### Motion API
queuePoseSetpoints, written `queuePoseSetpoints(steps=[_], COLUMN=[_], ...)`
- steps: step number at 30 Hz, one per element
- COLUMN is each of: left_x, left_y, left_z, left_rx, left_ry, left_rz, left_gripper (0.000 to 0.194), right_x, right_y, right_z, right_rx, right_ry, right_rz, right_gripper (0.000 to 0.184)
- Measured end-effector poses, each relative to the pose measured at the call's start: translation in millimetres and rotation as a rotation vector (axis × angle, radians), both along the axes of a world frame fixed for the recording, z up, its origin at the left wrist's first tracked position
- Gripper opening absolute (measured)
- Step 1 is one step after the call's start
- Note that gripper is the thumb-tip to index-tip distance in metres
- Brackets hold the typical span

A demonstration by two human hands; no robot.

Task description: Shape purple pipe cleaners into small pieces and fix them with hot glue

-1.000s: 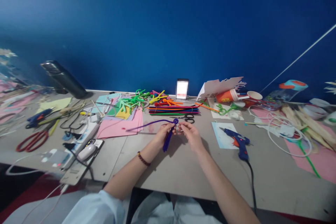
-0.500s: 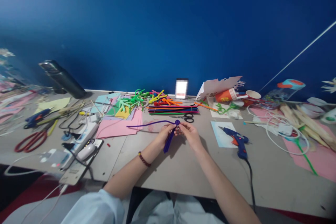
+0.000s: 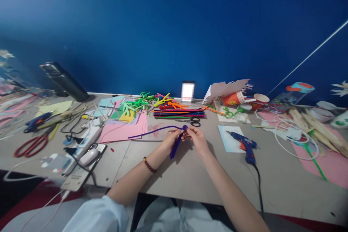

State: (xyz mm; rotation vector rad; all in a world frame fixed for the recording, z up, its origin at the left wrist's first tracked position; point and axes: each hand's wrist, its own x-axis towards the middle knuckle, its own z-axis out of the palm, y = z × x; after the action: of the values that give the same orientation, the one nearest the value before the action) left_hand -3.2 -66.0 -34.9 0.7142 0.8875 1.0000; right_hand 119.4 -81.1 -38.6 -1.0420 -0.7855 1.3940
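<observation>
done: small coil formed on purple pipe cleaner, apparently, fingers hiding its turns | left: long end unwound, over pink paper | hands: left hand and right hand pinching it, held just above table | room: bare table toward near edge, glue gun right

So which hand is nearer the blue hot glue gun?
Right. The right hand sits left of the blue hot glue gun, with the left hand farther off beyond it.
</observation>
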Motion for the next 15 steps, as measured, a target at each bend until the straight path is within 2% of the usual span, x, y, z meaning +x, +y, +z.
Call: queuePoseSetpoints(steps=[4,9,12,15], left_x=[-4,-7,-7,-9], left_y=[3,5,5,5], left_z=[-2.7,-7.6,-9.0,-7.8], left_rx=[0.025,0.048,0.068,0.093], left_ry=[0.072,0.131,0.174,0.250], left_rz=[0.064,0.065,0.066,0.065], left_gripper=[0.026,0.023,0.023,0.022], right_x=[4,4,10,34], right_y=[2,-2,-10,-27], right_z=[-1.7,1.6,21.7,51.0], right_rx=[0.042,0.161,0.197,0.233], right_ry=[-0.139,-0.283,-0.423,-0.644], right_rz=[-0.147,-0.140,-0.174,-0.139], right_gripper=[0.033,0.030,0.029,0.030])
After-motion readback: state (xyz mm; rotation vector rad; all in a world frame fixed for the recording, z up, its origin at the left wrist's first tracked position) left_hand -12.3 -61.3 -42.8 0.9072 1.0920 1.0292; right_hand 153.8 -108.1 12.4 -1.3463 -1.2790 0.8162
